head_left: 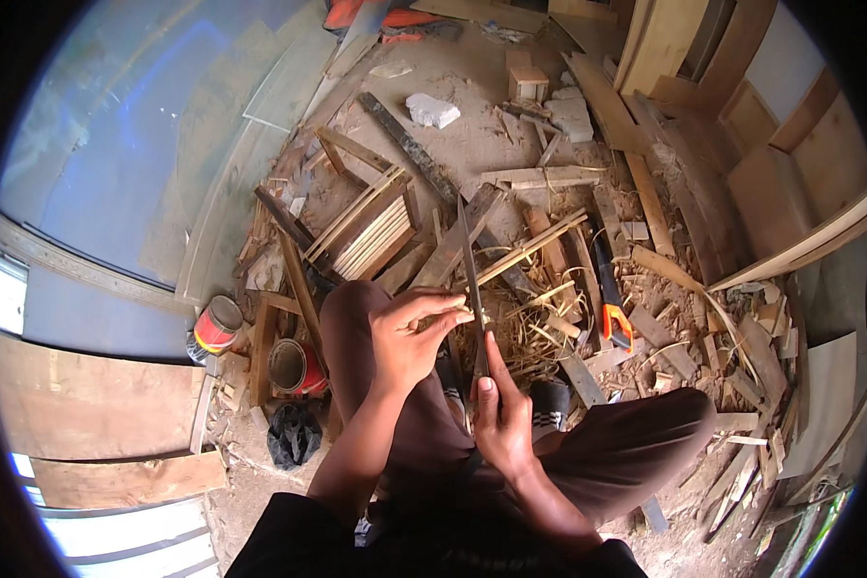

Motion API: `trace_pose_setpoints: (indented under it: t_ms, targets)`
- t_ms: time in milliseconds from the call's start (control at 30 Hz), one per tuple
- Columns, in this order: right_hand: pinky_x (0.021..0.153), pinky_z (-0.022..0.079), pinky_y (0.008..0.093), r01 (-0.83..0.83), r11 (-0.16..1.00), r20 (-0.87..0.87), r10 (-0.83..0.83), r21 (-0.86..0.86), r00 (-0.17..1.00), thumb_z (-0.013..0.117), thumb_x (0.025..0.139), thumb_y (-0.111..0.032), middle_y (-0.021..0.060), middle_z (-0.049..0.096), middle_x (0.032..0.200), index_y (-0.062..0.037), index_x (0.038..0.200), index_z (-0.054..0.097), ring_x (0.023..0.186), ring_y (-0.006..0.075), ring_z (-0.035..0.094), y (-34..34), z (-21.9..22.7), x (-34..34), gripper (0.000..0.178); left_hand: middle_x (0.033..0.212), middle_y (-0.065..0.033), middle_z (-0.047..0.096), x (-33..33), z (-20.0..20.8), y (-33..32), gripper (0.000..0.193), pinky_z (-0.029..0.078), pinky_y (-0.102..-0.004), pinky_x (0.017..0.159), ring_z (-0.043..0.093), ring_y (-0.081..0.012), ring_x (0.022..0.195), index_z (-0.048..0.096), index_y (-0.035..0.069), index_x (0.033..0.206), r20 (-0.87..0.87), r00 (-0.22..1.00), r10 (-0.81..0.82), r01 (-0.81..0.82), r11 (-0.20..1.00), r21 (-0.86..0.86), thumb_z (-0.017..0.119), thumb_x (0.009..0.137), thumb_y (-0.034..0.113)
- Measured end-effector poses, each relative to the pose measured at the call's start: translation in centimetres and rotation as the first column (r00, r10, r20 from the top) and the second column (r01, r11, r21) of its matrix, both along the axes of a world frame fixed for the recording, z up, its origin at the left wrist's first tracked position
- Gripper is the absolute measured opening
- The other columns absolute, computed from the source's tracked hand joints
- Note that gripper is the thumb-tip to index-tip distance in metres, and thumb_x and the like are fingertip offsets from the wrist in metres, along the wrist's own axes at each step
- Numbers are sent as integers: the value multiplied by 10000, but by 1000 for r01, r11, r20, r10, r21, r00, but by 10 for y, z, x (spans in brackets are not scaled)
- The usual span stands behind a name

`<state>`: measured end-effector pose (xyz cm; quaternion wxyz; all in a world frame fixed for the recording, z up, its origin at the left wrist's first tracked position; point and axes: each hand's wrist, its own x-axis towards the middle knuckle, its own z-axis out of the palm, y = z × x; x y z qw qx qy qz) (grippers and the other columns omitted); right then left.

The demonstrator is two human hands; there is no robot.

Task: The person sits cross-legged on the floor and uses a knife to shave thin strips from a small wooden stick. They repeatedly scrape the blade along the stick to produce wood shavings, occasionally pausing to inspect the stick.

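Note:
My right hand (504, 419) is wrapped round the lower end of a long, dark, narrow machete (469, 246), its blade pointing up and away from me. My left hand (414, 332) is closed in a pinch beside the blade, thumb and fingertips together. Something small and pale shows at those fingertips, too small to name. Thin light wooden strips (535, 248) slant to the upper right just beyond the blade; whether one reaches my left fingers I cannot tell. Curled shavings (525, 328) lie below the blade, between my bent knees.
A handsaw with an orange-and-black handle (615, 323) lies right among offcuts. At left are a paint can (220, 323), a second can (294, 366) and a black plastic bag (294, 435). Ahead are a slatted wooden frame (371, 231) and a white block (432, 111); boards lean at right.

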<state>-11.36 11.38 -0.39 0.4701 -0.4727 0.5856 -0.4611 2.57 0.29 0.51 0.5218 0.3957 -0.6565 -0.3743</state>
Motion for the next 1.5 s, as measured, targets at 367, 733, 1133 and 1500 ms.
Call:
trace_pose_setpoints:
  t_ms: [367,733,1133,1500]
  targets:
    - [620,506,321,13,997,-107,-21,-77,994,464,1084,-234,182,592,738,-29,1540,397,594,160,569,-1,-10,-7,504,941,-149,759,-5,-6,-1,188,601,-275,739,747,-182,845,741,-62,995,74,996,46,-42,998,-54,746,815,-116]
    - [798,522,375,-40,999,-162,39,-3,986,514,1026,-94,227,649,989,-44,1530,425,753,272,611,3,-24,-5,514,955,-152,758,-8,-1,-4,170,600,-277,756,749,-197,854,743,-64,983,-23,999,37,-37,999,-5,768,817,-92]
    - [728,527,336,123,920,-107,-174,-373,979,488,1040,-90,170,633,903,8,1536,391,695,267,609,8,-16,-5,514,984,-152,739,-12,-10,-5,200,612,-268,789,725,-171,870,723,-80,988,-29,999,32,-32,999,-8,768,802,-136]
    - [775,524,334,41,967,-64,-59,-250,996,492,1063,-154,196,641,901,-34,1529,430,781,240,629,5,3,-17,486,997,-151,736,-7,-22,-8,198,601,-264,775,723,-162,856,720,-71,1022,-137,988,73,-74,997,-5,748,834,-124]
